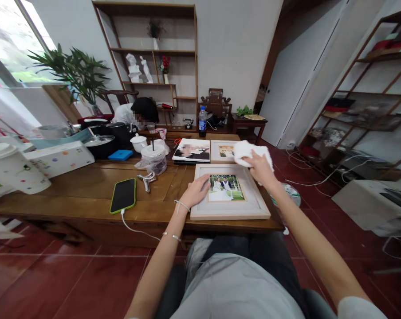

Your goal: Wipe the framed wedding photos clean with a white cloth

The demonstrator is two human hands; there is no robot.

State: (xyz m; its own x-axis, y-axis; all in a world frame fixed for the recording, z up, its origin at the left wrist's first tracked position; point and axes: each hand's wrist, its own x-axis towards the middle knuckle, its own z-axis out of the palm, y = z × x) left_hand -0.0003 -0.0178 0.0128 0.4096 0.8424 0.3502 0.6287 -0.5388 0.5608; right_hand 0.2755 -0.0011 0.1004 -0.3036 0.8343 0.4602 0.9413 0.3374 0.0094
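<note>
A light wooden picture frame (205,210) with a wide pale mat lies flat at the table's front edge, a photo of two people at its centre. My left hand (198,189) rests flat on the frame's left side, fingers stretched toward the photo. In my right hand (258,166) is a white cloth (243,150), gripped over the frame's far right corner; whether the cloth touches the frame I cannot tell. Behind it lies a second picture frame (217,155), partly covered by the cloth. Left of that one is a photo album (197,150) on a dark item.
On the wooden table (97,201) lie a charging phone (123,195), a small metal tool (147,180), a bagged cup (154,157) and a blue box (120,154). A bottle (202,122) stands at the back. Another person (140,110) bends low behind the table.
</note>
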